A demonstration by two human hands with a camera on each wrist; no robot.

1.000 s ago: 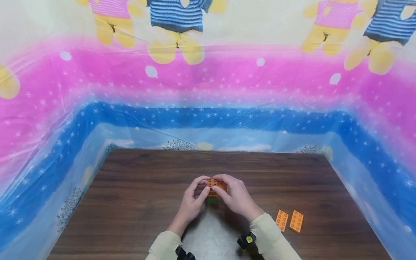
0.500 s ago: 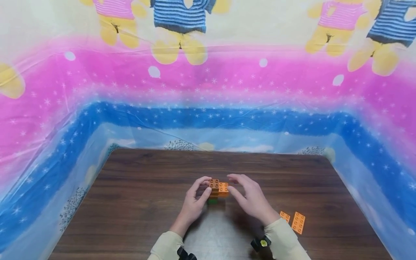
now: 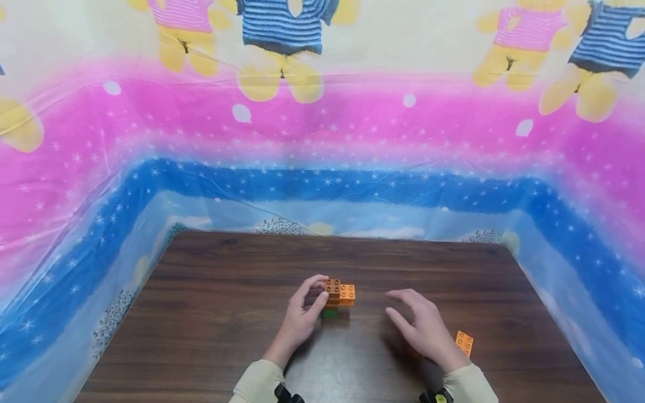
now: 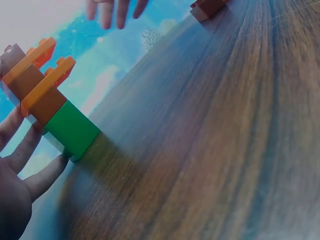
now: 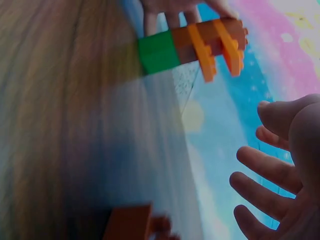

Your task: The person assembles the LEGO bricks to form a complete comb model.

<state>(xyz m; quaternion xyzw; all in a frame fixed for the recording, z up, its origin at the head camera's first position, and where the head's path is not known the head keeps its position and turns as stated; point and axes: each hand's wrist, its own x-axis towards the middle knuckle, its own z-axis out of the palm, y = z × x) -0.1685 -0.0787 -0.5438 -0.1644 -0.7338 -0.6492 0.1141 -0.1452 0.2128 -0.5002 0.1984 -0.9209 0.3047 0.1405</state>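
A tower of toy building blocks (image 3: 332,288) stands upright on the table. It has a green block (image 4: 74,130) at the bottom, then brown blocks alternating with thin orange plates (image 5: 202,52) that jut out to the right, and a brown block on top. My left hand (image 3: 298,316) holds the tower from the left, thumb in front and fingers along its side and back. My right hand (image 3: 423,324) hovers well to the right of the tower with fingers loosely spread and nothing in them. Beneath it sits a loose brown block (image 5: 127,222), mostly hidden in the head view.
One loose orange plate (image 3: 464,343) lies beside my right wrist on the dark wooden table (image 3: 227,268). A printed pink and blue cloth (image 3: 322,190) hangs behind the table and along both sides.
My right hand has let go of the tower and moved right and toward me, now covering one of the two loose orange plates. My left hand stays on the tower.
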